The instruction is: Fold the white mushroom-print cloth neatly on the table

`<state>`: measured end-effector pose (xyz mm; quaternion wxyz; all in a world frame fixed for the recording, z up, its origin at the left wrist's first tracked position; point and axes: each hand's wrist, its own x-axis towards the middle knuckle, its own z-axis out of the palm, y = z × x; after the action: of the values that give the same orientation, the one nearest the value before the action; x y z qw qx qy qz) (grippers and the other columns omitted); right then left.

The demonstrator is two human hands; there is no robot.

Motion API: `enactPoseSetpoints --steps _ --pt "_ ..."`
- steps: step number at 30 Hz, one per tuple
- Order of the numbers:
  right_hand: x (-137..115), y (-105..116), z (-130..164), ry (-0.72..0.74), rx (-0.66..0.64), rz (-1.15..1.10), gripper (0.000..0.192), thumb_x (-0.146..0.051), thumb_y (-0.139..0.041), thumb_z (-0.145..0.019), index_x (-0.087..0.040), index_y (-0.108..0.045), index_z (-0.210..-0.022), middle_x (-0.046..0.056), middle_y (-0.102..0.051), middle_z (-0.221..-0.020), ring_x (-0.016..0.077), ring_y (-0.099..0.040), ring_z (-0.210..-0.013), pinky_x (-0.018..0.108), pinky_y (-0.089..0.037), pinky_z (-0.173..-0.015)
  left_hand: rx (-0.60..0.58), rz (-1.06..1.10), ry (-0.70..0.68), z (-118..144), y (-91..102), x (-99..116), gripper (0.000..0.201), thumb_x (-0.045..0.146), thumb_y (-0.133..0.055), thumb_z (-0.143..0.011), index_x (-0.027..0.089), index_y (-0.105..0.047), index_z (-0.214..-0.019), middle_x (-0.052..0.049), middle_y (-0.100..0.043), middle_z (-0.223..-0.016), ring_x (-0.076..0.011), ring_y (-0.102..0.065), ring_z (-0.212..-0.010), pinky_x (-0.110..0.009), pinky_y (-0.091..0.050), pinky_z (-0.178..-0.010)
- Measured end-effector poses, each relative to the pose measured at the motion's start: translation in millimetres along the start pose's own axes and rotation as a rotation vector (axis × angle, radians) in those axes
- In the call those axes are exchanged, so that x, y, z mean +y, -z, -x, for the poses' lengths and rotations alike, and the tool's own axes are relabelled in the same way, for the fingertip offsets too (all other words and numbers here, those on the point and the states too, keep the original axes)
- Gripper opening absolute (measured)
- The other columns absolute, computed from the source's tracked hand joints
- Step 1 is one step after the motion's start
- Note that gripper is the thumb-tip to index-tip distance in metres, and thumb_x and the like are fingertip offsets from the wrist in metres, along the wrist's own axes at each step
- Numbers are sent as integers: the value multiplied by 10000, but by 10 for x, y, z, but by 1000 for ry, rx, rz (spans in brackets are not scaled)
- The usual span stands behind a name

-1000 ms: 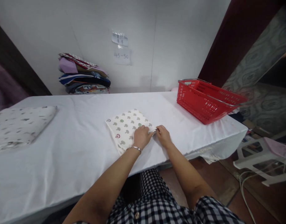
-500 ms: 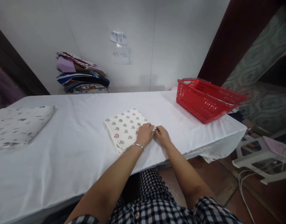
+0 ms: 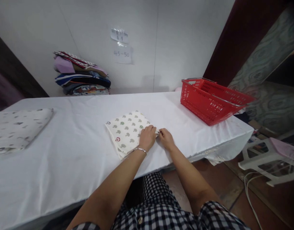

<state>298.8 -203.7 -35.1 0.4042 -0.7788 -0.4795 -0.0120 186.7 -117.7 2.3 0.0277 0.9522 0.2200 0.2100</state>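
A folded cream cloth (image 3: 127, 131) with grey, green and red mushroom-like prints lies on the white-covered table in front of me. My left hand (image 3: 147, 137) is on its right side, fingers together and bent over the cloth near the edge; the thumb is mostly hidden. Just to the right, my right hand (image 3: 166, 139) pinches the small corner that sticks out between both hands. A silver bracelet (image 3: 141, 149) circles my left wrist.
Another folded white printed cloth (image 3: 19, 129) lies at the table's left end. Behind the table rises a stack of folded fabrics (image 3: 83, 80) by the wall. A red plastic basket (image 3: 209, 105) stands at the back right, and a white stool (image 3: 259, 159) is beyond the right edge.
The view has shifted slightly. Both hands stay at the cloth's right corner with almost the same grip; a little more of the corner shows between them.
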Motion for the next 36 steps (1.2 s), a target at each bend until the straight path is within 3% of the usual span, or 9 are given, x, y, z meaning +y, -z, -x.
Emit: enactPoseSetpoints --steps 12,16,21,26,36 --pt "12 -1 -8 -55 -29 -48 164 -240 -427 -868 -208 -587 -868 15 -598 -848 143 -515 -736 261 -378 -690 62 -46 -242 11 -82 -49 183 158 -456 -883 208 -604 -980 -59 -539 -1225 -210 -483 -1048 -338 -391 -810" --pt "17 -9 -15 -56 -17 -24 157 -230 -427 -860 -206 -582 -850 18 -594 -834 148 -510 -746 261 -370 -686 49 -95 -248 -27 -49 -38 152 176 -477 -879 195 -626 -897 -69 -553 -1188 -218 -483 -1026 -348 -385 -785" --pt "10 -14 -16 -72 11 -2 145 -245 -432 -849 -207 -565 -806 8 -574 -788 148 -494 -721 259 -359 -661 37 -164 -248 -93 12 -53 177 182 -487 -871 167 -638 -781 -92 -588 -991 -241 -483 -956 -379 -369 -744" --pt "-2 -2 -19 -50 2 -57 137 -229 -429 -832 -206 -561 -803 5 -571 -789 144 -496 -726 258 -373 -681 44 -101 -368 -98 -5 -94 161 182 -487 -876 180 -639 -822 -74 -584 -998 -215 -478 -964 -362 -362 -785" --pt "-8 18 -11 -39 -29 -107 132 -242 -435 -822 -208 -562 -803 -2 -575 -791 137 -495 -718 253 -392 -678 -27 -41 -261 -91 -9 -81 161 153 -461 -873 187 -618 -889 -85 -576 -980 -215 -507 -959 -374 -359 -816"
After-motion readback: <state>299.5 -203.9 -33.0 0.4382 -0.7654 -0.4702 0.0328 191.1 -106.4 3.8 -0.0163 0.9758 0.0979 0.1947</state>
